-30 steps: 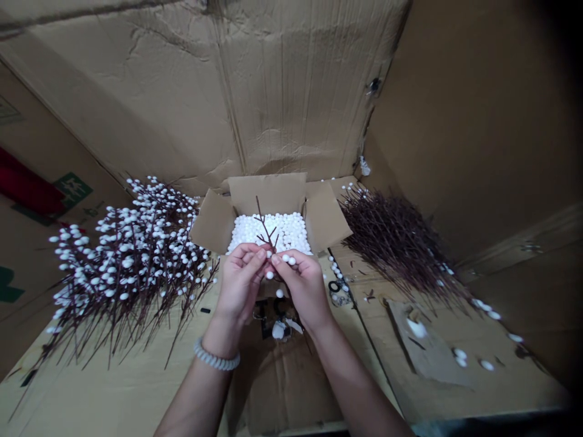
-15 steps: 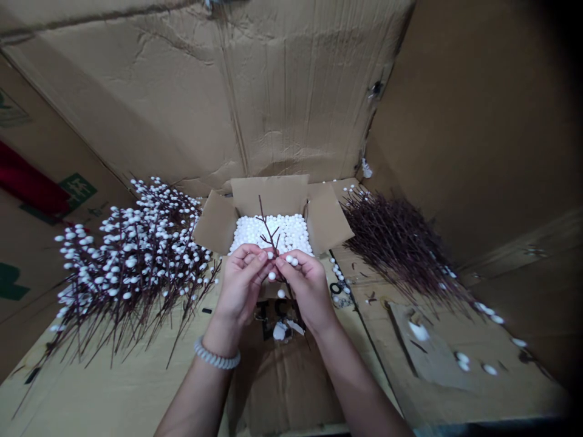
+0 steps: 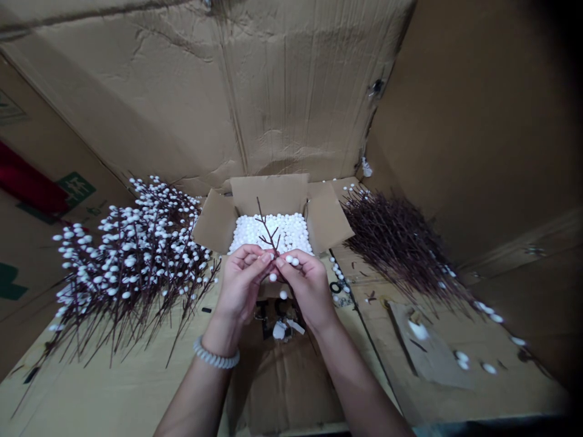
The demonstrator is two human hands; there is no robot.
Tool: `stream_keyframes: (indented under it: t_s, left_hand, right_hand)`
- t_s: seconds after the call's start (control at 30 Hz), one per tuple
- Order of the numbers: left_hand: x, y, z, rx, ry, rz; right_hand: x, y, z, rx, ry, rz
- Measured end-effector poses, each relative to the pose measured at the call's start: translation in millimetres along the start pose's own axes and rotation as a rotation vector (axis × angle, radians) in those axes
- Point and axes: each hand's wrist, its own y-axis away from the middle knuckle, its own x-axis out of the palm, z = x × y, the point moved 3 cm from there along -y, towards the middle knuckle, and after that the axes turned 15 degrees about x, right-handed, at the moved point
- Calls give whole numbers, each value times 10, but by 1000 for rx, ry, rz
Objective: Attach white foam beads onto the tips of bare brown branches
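The left hand (image 3: 240, 280) is pinching a white ball (image 3: 272, 256); the right hand (image 3: 310, 284) is gripping the presumably light, springy branch (image 3: 272, 240) at its near, likely sturdier part.

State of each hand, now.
Left hand: closed, pinching a white ball at the fingertips.
Right hand: closed, holding a brown branch, with loose white balls at its fingers.

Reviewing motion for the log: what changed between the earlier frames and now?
Very little: the twig tilted slightly, tip left, lower end right; the thumb of the left hand edged toward it. Nothing visibly grabbed or released. The right hand still grips the twig; box, pile of ball-tipped twigs and pile of bare twigs stayed put.
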Motion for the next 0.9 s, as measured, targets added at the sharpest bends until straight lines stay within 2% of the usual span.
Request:
stream_keyframes:
  t_s: [0.37,0.63,0.9]
  left_hand:
    - [3,-10,-6,15,-46,27]
    - [-16,-19,-73,170,-157,-32]
    - [-26,1,-76,243,-237,-83]
  right_hand:
    - [-2,12,11,17,30,-22]
    - [8,32,9,-54,15,-34]
    - [36,76,70,-219,305,-43]
